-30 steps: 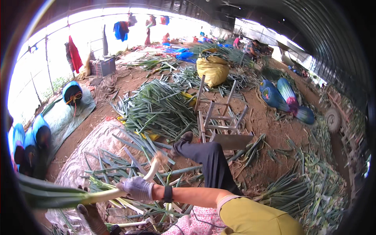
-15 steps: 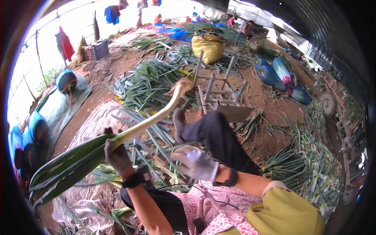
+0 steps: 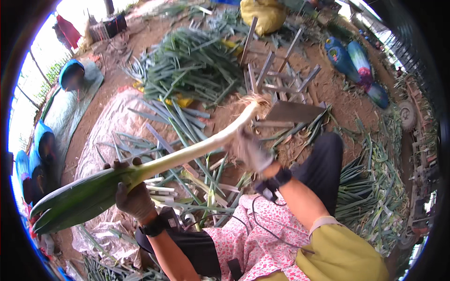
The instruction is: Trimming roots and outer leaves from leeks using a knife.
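The left hand, in a grey glove, is closed around a leek at the point where the green leaves meet the white stem. The leek lies at a slant across the space in front of the person: the leaves point to the lower left, and the root tuft points to the upper right, in line with a metal frame behind it. The right hand, also gloved, is just below the stem near the root end; it is blurred, so how far its fingers are open, and whether it touches the stem, cannot be told. Each wrist carries a black band. A pink-patterned cloth covers the lap, and a thin black cable runs over it. Cut leaves and stems lie on the ground below the leek, partly on a pale sheet. A large heap of green leaves is located beyond them, to the left of the metal frame. A yellow sack stands behind the frame. Blue-wrapped bundles lie on the soil to the right of the frame, near a wheel. At far left, a blue-topped bundle rests on a green-grey sheet.
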### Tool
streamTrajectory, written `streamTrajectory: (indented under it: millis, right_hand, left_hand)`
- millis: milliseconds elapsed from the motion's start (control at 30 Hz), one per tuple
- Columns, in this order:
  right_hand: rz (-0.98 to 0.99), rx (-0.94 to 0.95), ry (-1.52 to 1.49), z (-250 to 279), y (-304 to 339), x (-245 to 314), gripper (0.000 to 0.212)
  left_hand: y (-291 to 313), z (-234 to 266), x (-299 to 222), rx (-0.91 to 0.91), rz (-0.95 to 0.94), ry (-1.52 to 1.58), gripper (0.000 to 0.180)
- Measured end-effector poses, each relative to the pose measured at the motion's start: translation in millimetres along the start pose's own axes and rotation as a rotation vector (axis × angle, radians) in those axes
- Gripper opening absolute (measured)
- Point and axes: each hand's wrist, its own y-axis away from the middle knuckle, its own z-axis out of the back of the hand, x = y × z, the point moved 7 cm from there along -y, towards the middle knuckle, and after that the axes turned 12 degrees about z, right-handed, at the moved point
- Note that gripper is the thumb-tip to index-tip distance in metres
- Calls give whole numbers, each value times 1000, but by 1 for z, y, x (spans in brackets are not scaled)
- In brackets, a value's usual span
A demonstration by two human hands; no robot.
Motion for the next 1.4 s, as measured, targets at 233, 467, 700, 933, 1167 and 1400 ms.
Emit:
streamTrajectory:
  millis: [233, 467, 700, 933, 1167, 1400]
  right_hand:
    - [235, -694, -327, 218, -159, 63, 29]
    - [244, -729, -877, 374, -141, 315, 24]
    - [285, -1241, -759, 521, 6, 675, 15]
    - [483, -1505, -976, 637, 227, 989, 30]
    - [669, -2055, -734, 698, 419, 1046, 32]
    - [881, -1826, -411, 774, 439, 1149, 36]
  left_hand:
    - [-88, -87, 158, -64, 51, -105, 67]
    - [-163, -345, 312, -158, 227, 62, 61]
    - [-159, -762, 498, 0, 646, -110, 56]
    - [-111, -1147, 682, 79, 1055, -191, 60]
    - [-80, -1320, 871, 236, 1394, -143, 63]
    - [-103, -1463, 1084, 243, 1591, -143, 66]
